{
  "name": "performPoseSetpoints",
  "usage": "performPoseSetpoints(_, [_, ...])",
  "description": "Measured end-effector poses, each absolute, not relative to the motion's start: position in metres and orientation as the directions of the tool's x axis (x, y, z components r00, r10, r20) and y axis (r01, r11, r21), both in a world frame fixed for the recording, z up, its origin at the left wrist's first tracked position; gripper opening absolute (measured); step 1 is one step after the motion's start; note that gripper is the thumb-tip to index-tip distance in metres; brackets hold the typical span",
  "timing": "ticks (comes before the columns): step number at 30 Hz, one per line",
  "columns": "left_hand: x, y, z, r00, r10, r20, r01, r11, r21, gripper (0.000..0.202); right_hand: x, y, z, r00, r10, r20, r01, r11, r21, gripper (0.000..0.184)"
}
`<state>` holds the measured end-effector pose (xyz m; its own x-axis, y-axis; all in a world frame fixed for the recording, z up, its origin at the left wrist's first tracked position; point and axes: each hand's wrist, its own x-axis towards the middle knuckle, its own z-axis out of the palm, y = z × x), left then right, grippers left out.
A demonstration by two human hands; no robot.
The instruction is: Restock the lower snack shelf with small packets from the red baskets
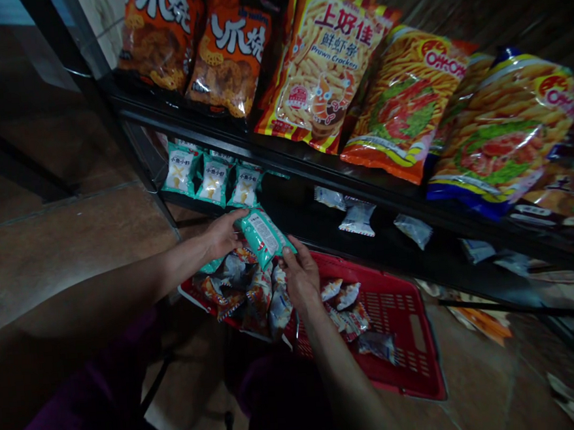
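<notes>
Between my two hands is a small teal snack packet (263, 235), its printed back panel turned up. My left hand (225, 234) grips its left end, and my right hand (299, 266) pinches its right lower corner. The packet is over the red basket (416, 370), in front of the lower shelf. Below my hands, several small orange and white snack packets (258, 295) lie in the basket's left part. Similar teal packets (214, 179) stand in a row on the lower shelf, just beyond my left hand.
Large snack bags (328, 68) line the upper shelf (181, 111), which overhangs the lower one. Several small pale packets (358, 216) lie scattered on the lower shelf. A black shelf post (96, 91) rises at the left. Tiled floor (39, 258) surrounds the basket.
</notes>
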<state>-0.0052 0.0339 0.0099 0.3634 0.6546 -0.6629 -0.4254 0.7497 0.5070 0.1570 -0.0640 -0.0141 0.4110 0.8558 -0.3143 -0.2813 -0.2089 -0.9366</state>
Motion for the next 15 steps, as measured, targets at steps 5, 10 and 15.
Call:
performPoseSetpoints(5, [-0.0053,0.0344,0.0114,0.329,0.641,-0.694,-0.459,0.75,0.476,0.015,0.1601,-0.0671,-0.0122,0.373,0.893,-0.251,-0.194,-0.189,-0.963,0.052])
performPoseSetpoints(10, [-0.0034,0.0335,0.0146,0.291,0.66,-0.693,-0.48,0.727,0.491,0.015,0.1573,-0.0666,-0.0072,0.384,0.9,-0.208,-0.14,-0.166,-0.976,0.053])
performPoseSetpoints(15, [0.0005,0.0317,0.0162,0.221,0.675,-0.704,-0.473,0.706,0.527,0.012,0.1568,-0.0665,-0.0126,0.426,0.892,-0.149,0.042,-0.185,-0.982,0.044])
